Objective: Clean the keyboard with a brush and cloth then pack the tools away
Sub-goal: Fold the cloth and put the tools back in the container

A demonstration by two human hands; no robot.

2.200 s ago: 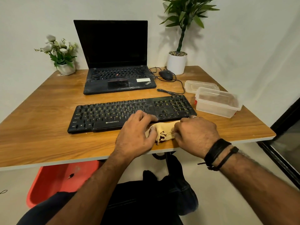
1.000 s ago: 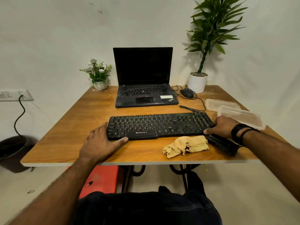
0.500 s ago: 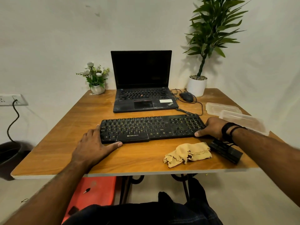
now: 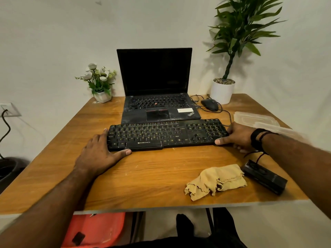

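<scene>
Though near keyboard (image 4: 166,134), laptop (image 4: 157,106) just behind.

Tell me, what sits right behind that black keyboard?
Directly behind the keyboard sits an open ThinkPad laptop, its front edge nearly touching. A cable runs toward the keyboard's right rear corner; the join is hidden.

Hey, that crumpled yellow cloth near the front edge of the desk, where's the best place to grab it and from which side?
Probably from above, pinching the raised bunched fold in the middle of the yellow cloth. It lies loosely crumpled on the desk, so the flat frayed edges give little to hold. The right hand is nearer; it should come in from the cloth's left, since the black case sits close on its right.
</scene>
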